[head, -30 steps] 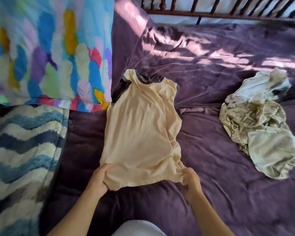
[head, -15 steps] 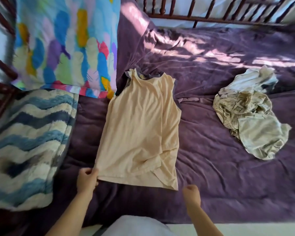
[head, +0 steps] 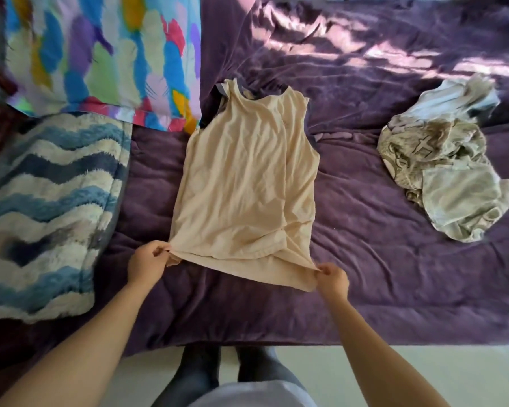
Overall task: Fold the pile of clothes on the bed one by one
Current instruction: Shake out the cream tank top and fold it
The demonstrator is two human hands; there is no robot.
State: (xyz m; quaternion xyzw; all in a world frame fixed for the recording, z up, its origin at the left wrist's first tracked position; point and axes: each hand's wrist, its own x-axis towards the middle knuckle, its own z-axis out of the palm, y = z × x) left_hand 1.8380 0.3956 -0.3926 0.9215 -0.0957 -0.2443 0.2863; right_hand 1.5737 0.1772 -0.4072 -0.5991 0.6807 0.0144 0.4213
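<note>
Beige tank top (head: 241, 183) lies flatter now; my right hand (head: 332, 279) has re-pinched its hem corner, left hand (head: 147, 261) stays clamped, ready to fold.

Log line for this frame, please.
step: folding | item: cream tank top flat on bed | left hand, right hand: pinching hem corners | pile: waiting

A purple quilted bedspread (head: 394, 289) fills most of the frame, dappled with sunlight at upper right, while a feather-print pillow (head: 100, 54) sits upper left above a blue-and-white wavy blanket (head: 47, 201), and pale floor (head: 423, 374) runs along the bottom edge.
</note>
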